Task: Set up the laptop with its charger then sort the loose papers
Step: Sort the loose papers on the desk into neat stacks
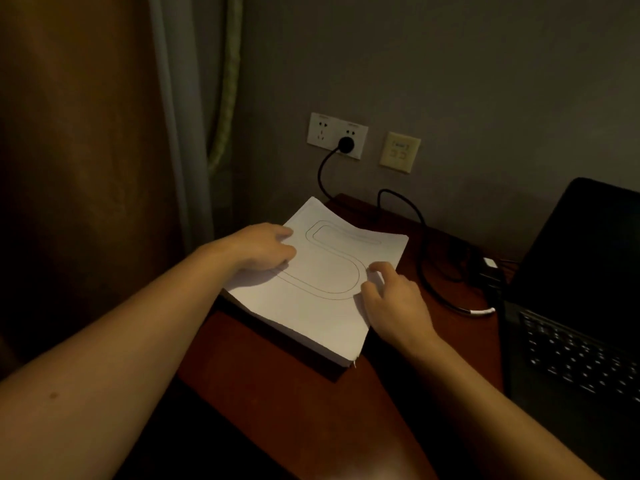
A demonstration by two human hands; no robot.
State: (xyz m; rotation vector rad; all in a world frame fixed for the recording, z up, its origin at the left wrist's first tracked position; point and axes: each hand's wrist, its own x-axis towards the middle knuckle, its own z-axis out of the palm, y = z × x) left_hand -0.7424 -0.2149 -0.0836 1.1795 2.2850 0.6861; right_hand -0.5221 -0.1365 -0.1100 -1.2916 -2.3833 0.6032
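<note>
Head view is showing the papers [322, 282] lying stacked on the desk [277, 393], left of the laptop [571, 341]. The left hand [263, 249] is resting loosely bent on the top sheet, gripping nothing; the right hand [391, 299] is touching the right edge, pinching or not I cannot tell. Squaring well is likely needing even pressure from both sides.

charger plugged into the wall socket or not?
Plugged in. The black plug sits in the right-hand wall socket; its cable drops to the desk. At the laptop: cannot tell.

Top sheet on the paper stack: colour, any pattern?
White top sheet, thin dark curved outline drawing; head view.
</note>
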